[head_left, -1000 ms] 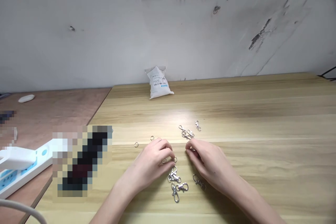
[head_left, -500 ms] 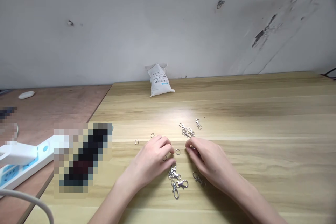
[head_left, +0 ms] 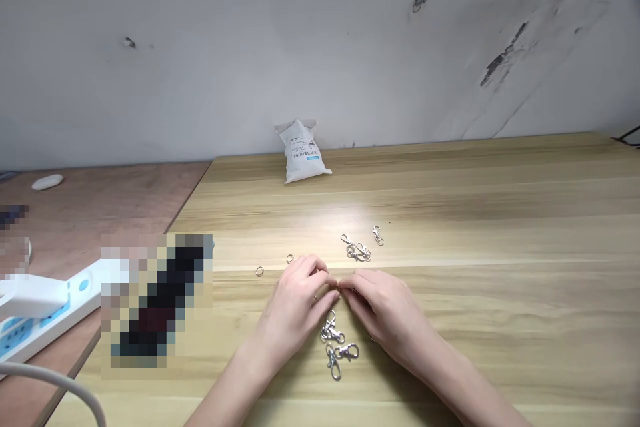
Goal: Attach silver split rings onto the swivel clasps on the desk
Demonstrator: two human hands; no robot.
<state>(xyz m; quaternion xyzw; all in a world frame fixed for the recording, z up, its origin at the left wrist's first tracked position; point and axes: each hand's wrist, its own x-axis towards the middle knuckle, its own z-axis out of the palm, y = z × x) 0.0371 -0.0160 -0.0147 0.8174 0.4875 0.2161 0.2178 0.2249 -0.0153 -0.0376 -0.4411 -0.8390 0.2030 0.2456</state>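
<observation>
My left hand (head_left: 303, 297) and my right hand (head_left: 387, 300) meet fingertip to fingertip low over the wooden table. Both are closed in a pinch, and whatever lies between the fingertips is hidden. A bit of metal ring (head_left: 315, 298) shows in the gap under my left fingers. Just below the hands lie several silver swivel clasps (head_left: 334, 332), one of them a lobster-type clasp (head_left: 333, 361) nearest me. To the left of my left hand are two small metal rings, a farther ring (head_left: 290, 258) and a nearer ring (head_left: 259, 271).
Beyond the hands lies a cluster of clasps with rings (head_left: 356, 250), with a single clasp (head_left: 377, 235) to its right. A white packet (head_left: 303, 152) stands near the wall. At left are a power strip (head_left: 83, 290), a cable (head_left: 60, 380) and a pixelated dark object (head_left: 165, 300).
My right hand has moved left until its fingertips meet those of my left. The fingertips now cover the spot where a ring lay. A clasp under my right hand has become hidden.
</observation>
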